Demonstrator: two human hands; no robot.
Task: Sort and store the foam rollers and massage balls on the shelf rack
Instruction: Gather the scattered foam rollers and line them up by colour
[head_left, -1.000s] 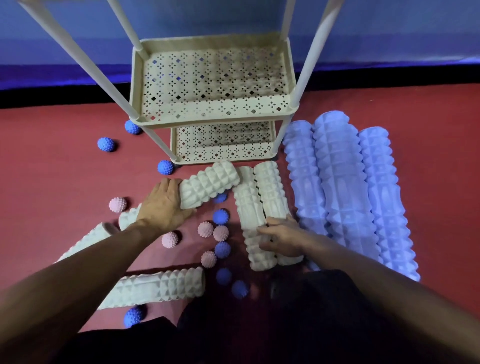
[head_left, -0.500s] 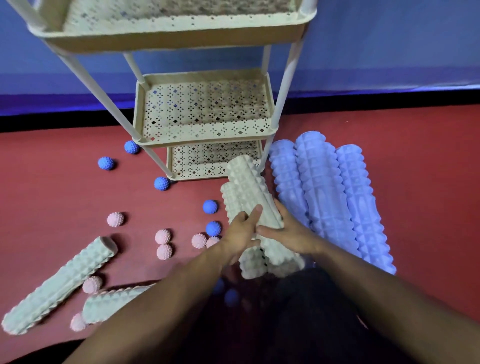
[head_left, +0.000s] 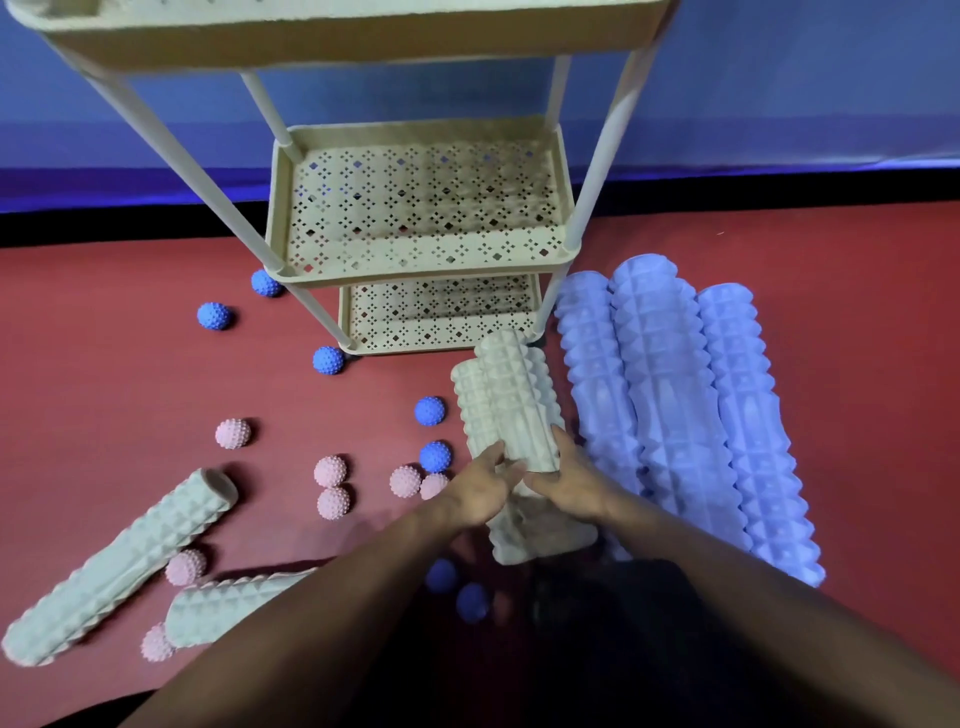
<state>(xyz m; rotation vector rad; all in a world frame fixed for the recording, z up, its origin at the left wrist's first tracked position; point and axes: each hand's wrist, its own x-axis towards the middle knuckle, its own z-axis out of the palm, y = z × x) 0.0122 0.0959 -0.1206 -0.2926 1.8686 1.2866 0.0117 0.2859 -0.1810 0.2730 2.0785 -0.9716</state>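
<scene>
Gripping one white roller (head_left: 517, 400) at its near end, both hands hold it tilted up above the floor (head_left: 104, 415), its far end pointing at the rack (head_left: 421, 218). The left hand (head_left: 480, 486) closes on it from the left and the right hand (head_left: 563, 483) from the right. Under this roller, two more white rollers (head_left: 524, 530) lie side by side just in front of the rack's bottom shelf (head_left: 441, 312). Three blue rollers (head_left: 670, 395) lie side by side on the floor, right of the rack. Two other white rollers (head_left: 119, 566) lie well apart from the rack, to its front left. Blue balls (head_left: 328, 360) and pink balls (head_left: 330, 472) are scattered on the floor, left of and in front of the rack. The middle shelf (head_left: 415, 208) and the bottom shelf carry nothing.
</scene>
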